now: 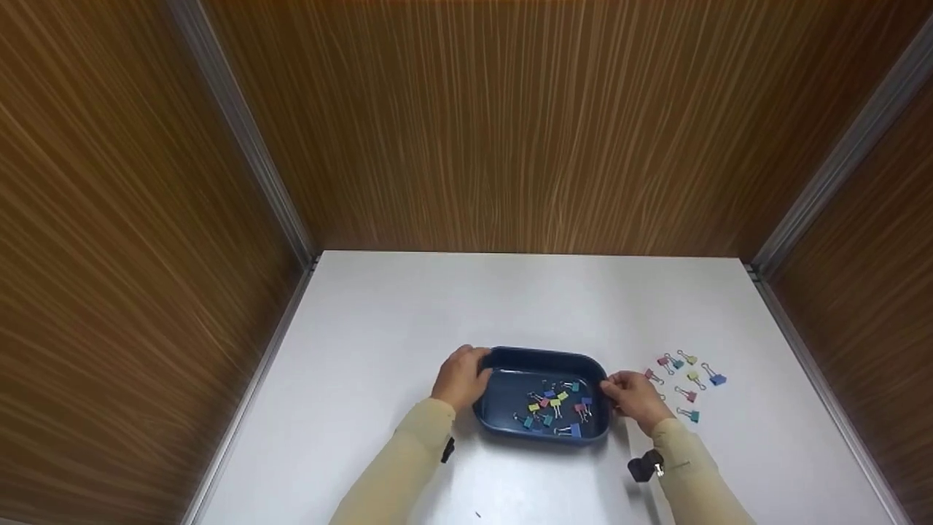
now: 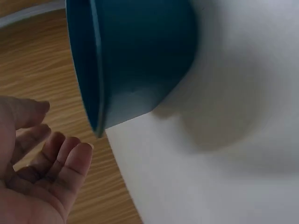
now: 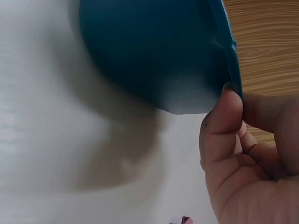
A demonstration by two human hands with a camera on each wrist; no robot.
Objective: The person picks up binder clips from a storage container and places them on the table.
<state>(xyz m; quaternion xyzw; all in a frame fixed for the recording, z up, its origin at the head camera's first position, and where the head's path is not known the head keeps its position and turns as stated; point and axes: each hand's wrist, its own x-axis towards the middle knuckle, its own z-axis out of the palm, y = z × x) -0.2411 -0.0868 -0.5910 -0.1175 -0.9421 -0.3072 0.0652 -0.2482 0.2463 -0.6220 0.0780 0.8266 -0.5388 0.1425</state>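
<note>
A dark blue rectangular tray point(image 1: 504, 401) is held between the hands above the white table, with several coloured binder clips lying loose inside, among them a blue clip point(image 1: 575, 430). My right hand point(image 1: 635, 397) pinches the tray's right rim between thumb and fingers, clearly seen in the right wrist view. At the tray's left end is my left hand point(image 1: 461, 378), its thumb toward the rim. The left wrist view shows that hand point(image 2: 46, 177) with loosely bent fingers and a small gap between its fingertips and the tray's edge point(image 2: 99, 88).
To the right of the right hand, several more binder clips lie scattered on the white table point(image 1: 408, 306), including a blue clip point(image 1: 718, 379) and a green clip point(image 1: 692, 416). Wood-grain panels point(image 1: 510, 131) enclose the table at the back and both sides.
</note>
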